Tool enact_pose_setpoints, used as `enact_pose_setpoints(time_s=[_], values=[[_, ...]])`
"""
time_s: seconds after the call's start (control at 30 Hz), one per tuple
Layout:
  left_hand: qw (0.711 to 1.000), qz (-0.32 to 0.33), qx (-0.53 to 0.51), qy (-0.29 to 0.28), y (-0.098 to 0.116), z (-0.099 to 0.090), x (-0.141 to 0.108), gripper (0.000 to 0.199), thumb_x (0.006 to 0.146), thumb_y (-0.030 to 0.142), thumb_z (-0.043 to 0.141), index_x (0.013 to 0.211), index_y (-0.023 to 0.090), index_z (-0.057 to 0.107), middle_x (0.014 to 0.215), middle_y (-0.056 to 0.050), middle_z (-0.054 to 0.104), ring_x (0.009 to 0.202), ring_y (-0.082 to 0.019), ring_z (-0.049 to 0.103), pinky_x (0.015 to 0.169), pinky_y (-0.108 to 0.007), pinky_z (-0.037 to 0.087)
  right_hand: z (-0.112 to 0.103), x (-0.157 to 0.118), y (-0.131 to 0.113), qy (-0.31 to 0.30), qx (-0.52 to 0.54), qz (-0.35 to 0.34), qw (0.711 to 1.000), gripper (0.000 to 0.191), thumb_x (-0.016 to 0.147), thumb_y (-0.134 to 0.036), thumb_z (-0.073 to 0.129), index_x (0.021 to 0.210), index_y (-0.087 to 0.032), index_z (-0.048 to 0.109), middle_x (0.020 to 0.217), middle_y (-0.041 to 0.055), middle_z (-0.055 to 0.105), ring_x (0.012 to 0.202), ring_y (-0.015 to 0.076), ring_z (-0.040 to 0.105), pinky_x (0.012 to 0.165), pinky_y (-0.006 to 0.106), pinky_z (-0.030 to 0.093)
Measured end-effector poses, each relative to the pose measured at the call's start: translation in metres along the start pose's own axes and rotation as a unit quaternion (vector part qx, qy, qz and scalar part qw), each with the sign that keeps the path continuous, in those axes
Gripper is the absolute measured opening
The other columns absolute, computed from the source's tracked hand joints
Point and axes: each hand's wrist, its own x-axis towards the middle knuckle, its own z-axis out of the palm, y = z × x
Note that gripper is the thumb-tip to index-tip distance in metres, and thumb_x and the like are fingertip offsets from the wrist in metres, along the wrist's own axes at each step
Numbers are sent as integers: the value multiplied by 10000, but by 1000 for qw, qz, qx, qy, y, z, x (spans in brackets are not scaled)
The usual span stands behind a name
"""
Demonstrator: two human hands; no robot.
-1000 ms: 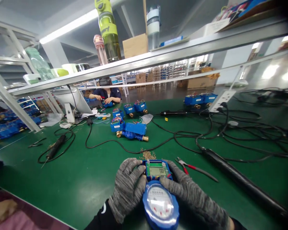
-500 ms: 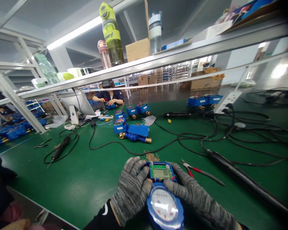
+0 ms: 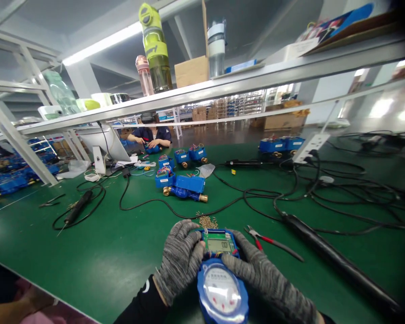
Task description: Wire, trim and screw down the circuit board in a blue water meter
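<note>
A blue water meter (image 3: 222, 290) with a round clear dial lies on the green bench in front of me. At its far end sits an open blue housing with a green circuit board and a lit display (image 3: 219, 245). My left hand (image 3: 182, 261), in a grey knit glove, grips the housing's left side, its thumb by the display edge. From the right, my gloved right hand (image 3: 256, 265) closes on the same housing, the thumb lying between display and dial. A pile of small brass screws (image 3: 207, 221) is just beyond the housing. Red-handled cutters (image 3: 273, 242) lie right of my right hand.
Several blue meter units (image 3: 185, 186) stand farther back on the bench. A black electric screwdriver (image 3: 77, 209) is at left, and a long black tool (image 3: 337, 261) with cables at right. A power strip (image 3: 312, 147) stands behind. Bottles line the shelf (image 3: 189, 92) above. A co-worker (image 3: 151, 137) sits opposite.
The view has shifted slightly, so the bench and hands appear a little farther left. Both hands keep the same hold on the meter.
</note>
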Motion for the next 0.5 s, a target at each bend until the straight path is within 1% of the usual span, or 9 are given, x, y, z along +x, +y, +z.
enact_pose_setpoints(time_s=[0.03,0.1,0.17,0.23,0.3,0.4,0.47,0.5], values=[[1000,-4,-2,5,-1,2,-2,206,949,203,504,1022,168,694,1125,-113,707,1157,-256,620,1027,-514,544,-1,0,0,-9,1,-5,1000,679,796,-488,783,1354,-258,472,1344,112,622,1218,325,597,1047,487,485],[1000,-10,-14,-4,-3,6,-3,223,960,196,486,1014,163,700,1149,-116,703,1198,-258,600,1040,-515,536,-1,2,-1,-23,-6,-16,1000,643,815,-477,769,1343,-255,478,1322,110,634,1191,313,616,1039,482,490],[999,-11,-31,-21,-5,8,-1,238,966,181,472,1019,163,703,1142,-111,707,1214,-251,594,1049,-506,532,0,3,-3,-17,-28,-28,999,639,797,-505,774,1303,-222,504,1266,129,658,1140,323,640,1022,502,497],[998,-6,-49,-32,-8,10,3,252,970,172,462,1056,163,698,1125,-104,716,1193,-237,611,1048,-487,537,1,3,-7,-2,-49,-39,998,656,774,-538,780,1272,-194,528,1221,145,672,1124,340,641,1011,526,497],[998,-9,-60,-26,-10,11,4,246,969,179,473,1081,163,692,1097,-100,724,1138,-228,640,1028,-473,550,-1,1,-12,-8,-62,-43,997,666,778,-540,776,1287,-183,539,1226,150,667,1143,344,630,1020,536,487],[996,-62,-64,-3,-8,12,-7,219,969,208,499,1084,182,684,1128,-96,708,1099,-223,655,1001,-458,562,-14,-5,-18,-38,-69,-36,996,645,809,-503,768,1341,-213,545,1299,130,635,1199,326,599,1047,516,470],[991,-116,-66,20,-1,8,-24,246,973,242,509,1173,200,644,1222,-101,674,1158,-236,634,1027,-473,542,-26,-9,-20,-43,-63,-21,997,626,827,-494,754,1367,-259,542,1315,99,631,1200,303,602,1030,483,492],[987,-145,-68,28,5,5,-34,310,974,269,512,1267,205,591,1284,-109,646,1208,-252,610,1058,-496,515,-31,-9,-20,-38,-56,-8,998,605,850,-503,726,1378,-278,535,1281,87,653,1159,287,628,997,464,519]])
